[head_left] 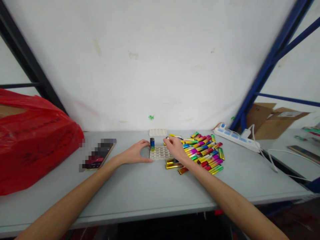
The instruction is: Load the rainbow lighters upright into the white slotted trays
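Note:
A white tray (161, 154) with rows of holes lies on the table in front of me. One blue and yellow lighter (152, 145) stands upright in its far left corner. My left hand (136, 152) spans the tray's left end, thumb at the near corner and fingers at the far corner by that lighter. Over the tray's right part, my right hand (175, 148) is closed in a pinch on a lighter (165, 143), mostly hidden by the fingers. To the right spreads a heap of shiny multicoloured lighters (206, 151), lying flat.
Another white tray (157, 132) lies by the wall. A phone (100, 155) and a red plastic bag (37, 143) are at the left. On the right are a power strip (237, 137) with white cables, a cardboard box (272, 118) and a blue metal frame (270, 63).

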A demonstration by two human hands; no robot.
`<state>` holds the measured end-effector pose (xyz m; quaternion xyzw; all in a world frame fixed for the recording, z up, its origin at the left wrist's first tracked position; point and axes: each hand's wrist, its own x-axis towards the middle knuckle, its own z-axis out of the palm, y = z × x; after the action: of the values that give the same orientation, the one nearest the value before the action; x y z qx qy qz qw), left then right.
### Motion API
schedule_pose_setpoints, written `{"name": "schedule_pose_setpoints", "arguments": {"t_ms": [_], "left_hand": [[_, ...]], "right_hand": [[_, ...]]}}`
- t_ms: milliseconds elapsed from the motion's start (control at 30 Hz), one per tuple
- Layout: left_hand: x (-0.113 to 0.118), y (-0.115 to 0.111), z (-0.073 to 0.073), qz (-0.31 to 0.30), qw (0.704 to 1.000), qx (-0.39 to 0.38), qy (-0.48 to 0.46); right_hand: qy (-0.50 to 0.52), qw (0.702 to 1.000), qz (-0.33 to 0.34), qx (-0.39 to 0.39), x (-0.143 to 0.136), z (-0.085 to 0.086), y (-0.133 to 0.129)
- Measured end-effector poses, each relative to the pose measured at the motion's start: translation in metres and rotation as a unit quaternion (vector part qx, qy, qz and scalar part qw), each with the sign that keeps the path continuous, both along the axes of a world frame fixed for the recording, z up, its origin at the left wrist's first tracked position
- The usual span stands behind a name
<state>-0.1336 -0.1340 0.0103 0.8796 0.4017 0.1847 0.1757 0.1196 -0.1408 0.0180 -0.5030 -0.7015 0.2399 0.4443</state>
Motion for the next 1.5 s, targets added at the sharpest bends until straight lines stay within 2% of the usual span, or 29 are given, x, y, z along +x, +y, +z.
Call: {"name": "schedule_pose_setpoints", "arguments": {"t_ms": [167,267,467,567,733,833,1133,1333,1433,1500], "left_hand": [[0.0,0.0,0.0,-0.001,1.0,-0.002,0.002],[0.0,0.001,-0.001,-0.003,1.0,0.005,-0.006],[0.0,0.002,-0.002,-0.009,1.0,0.007,-0.005],[-0.001,0.002,-0.003,-0.01,1.0,0.009,-0.005],[-0.001,0.002,-0.003,-0.01,1.0,0.005,-0.008],[-0.001,0.002,-0.003,-0.01,1.0,0.006,-0.012],[0.0,0.001,-0.001,-0.019,1.0,0.015,-0.015],[-0.001,0.002,-0.003,-0.017,1.0,0.018,-0.017],[-0.001,0.003,-0.004,-0.012,1.0,0.017,-0.014],[0.0,0.003,-0.004,-0.008,1.0,0.015,-0.009]], "right_hand": [[-0.016,0.999,0.024,0.039,-0.001,-0.001,-0.004],[-0.048,0.995,0.061,0.068,-0.003,-0.005,-0.005],[-0.19,0.962,0.101,0.165,-0.002,-0.008,-0.007],[-0.231,0.956,0.104,0.151,-0.002,-0.009,-0.004],[-0.204,0.964,0.118,0.12,-0.006,-0.013,0.001],[-0.221,0.961,0.132,0.1,-0.009,-0.014,0.0],[-0.328,0.93,0.127,0.101,-0.022,-0.006,-0.008],[-0.441,0.889,0.07,0.102,-0.026,-0.004,-0.017],[-0.43,0.891,0.085,0.121,-0.02,0.001,-0.015],[-0.414,0.898,0.071,0.132,-0.01,0.005,-0.01]]}}
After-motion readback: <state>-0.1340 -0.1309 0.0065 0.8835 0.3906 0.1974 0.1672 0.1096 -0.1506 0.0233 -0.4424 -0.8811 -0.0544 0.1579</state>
